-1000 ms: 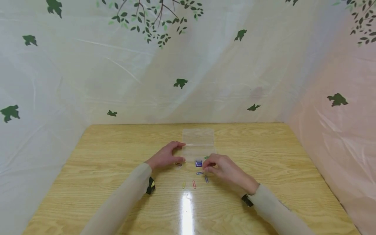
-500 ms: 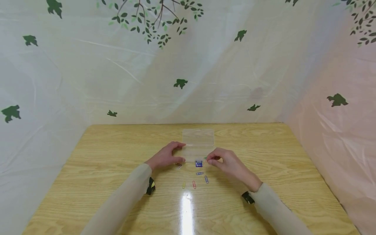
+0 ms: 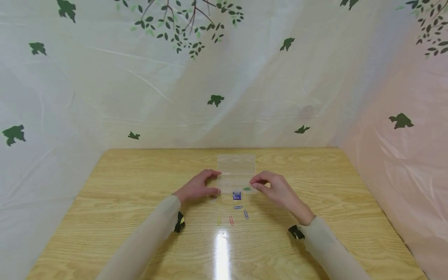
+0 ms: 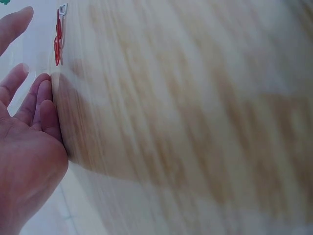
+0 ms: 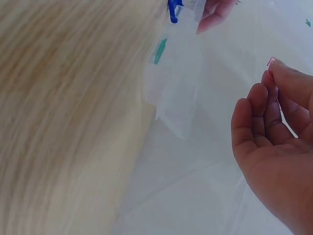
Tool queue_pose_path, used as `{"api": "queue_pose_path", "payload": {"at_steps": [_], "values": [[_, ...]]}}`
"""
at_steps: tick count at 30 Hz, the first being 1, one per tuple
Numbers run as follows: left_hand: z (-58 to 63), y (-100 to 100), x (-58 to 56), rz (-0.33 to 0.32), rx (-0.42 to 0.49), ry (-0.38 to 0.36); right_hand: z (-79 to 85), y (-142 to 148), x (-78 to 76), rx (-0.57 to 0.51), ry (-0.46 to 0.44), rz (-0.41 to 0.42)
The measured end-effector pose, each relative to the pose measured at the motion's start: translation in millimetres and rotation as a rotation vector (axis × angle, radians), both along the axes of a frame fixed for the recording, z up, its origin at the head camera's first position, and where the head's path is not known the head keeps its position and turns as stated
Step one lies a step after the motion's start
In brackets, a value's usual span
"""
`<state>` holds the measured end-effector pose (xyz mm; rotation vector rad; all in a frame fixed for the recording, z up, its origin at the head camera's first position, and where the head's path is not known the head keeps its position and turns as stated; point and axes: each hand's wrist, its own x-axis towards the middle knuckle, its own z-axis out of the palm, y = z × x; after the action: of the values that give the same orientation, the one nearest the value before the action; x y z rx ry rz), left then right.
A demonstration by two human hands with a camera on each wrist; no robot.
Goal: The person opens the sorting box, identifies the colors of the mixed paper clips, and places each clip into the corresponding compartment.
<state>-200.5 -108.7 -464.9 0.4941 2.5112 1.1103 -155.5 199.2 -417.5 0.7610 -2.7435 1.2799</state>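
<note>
A clear plastic box [image 3: 231, 179] lies with its lid [image 3: 236, 163] folded back on the wooden table. My left hand [image 3: 200, 184] holds its left end, thumb near the front corner and index finger near the back. At the box's right end, thumb and index finger of my right hand [image 3: 274, 186] pinch a small pink-red paper clip [image 5: 270, 63], raised off the table in the right wrist view. A green paper clip [image 3: 246, 189] shows within the box beside those fingertips. On the front edge sits a blue clasp-like piece [image 3: 237, 195].
In front of the box lie two blue paper clips [image 3: 238, 207], a red paper clip [image 3: 231, 221] and a yellow paper clip [image 3: 219, 221]. Red and white clips [image 4: 57, 36] rest close to my left thumb. A patterned white sheet [image 3: 157, 97] hangs behind the table.
My right hand has moved away and slightly right, from beside the blue piece to the box's right end, uncovering the green clip. The left hand stays put.
</note>
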Motion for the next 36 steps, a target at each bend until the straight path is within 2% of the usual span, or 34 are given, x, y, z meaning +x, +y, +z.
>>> {"api": "queue_pose_path", "payload": {"at_steps": [16,36], "values": [[2.0,0,0.7,-0.009,-0.001,0.010,3.8,7,-15.2,-0.027,-0.008,-0.084],[4.7,0,3.0,-0.003,0.029,0.006,-3.8,6,-35.5,-0.011,-0.039,-0.105]]}}
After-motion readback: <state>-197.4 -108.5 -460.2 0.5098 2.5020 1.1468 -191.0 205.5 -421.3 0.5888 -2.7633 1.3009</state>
